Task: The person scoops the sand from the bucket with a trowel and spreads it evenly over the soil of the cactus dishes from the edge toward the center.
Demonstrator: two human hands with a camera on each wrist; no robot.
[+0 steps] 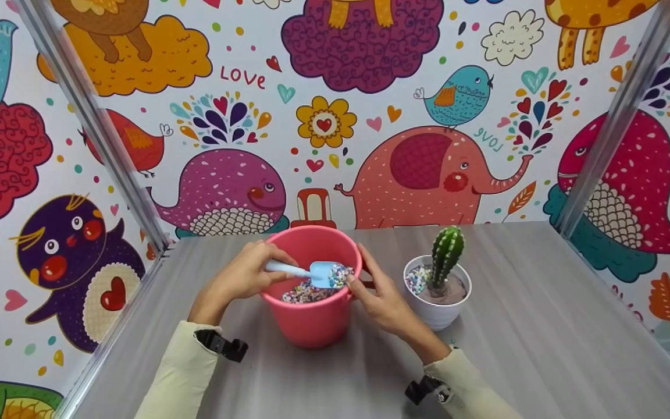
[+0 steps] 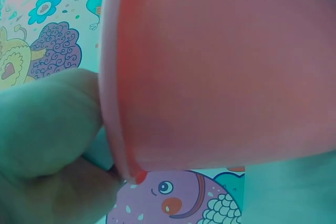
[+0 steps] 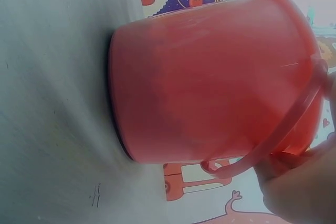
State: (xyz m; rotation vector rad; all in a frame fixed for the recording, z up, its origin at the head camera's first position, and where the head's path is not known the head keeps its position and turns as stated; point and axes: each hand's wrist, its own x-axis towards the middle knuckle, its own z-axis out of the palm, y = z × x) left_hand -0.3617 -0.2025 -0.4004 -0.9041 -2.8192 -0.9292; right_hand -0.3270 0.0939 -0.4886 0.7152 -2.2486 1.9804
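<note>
Sleeves (image 1: 181, 366) before the bucket (image 1: 312, 329); left hand (image 1: 253, 269) pinches the scoop (image 1: 321, 274), pointing across the bucket's top toward right hand (image 1: 382, 298), which grips the bucket.

So the bucket (image 1: 309, 326) is lower mid-frame on the table (image 1: 544, 331), pebbles (image 1: 305, 294) inside, scoop (image 1: 321, 274) at its mouth. Pot (image 1: 438, 313) with cactus (image 1: 447, 254) sits right; wall (image 1: 335, 166) behind, up top.

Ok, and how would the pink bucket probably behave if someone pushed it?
The pink bucket could tip if pushed near its rim, since it narrows toward the base. Its glossy outside looks slippery. The loose multicolored pebbles inside would likely shift about.
</note>
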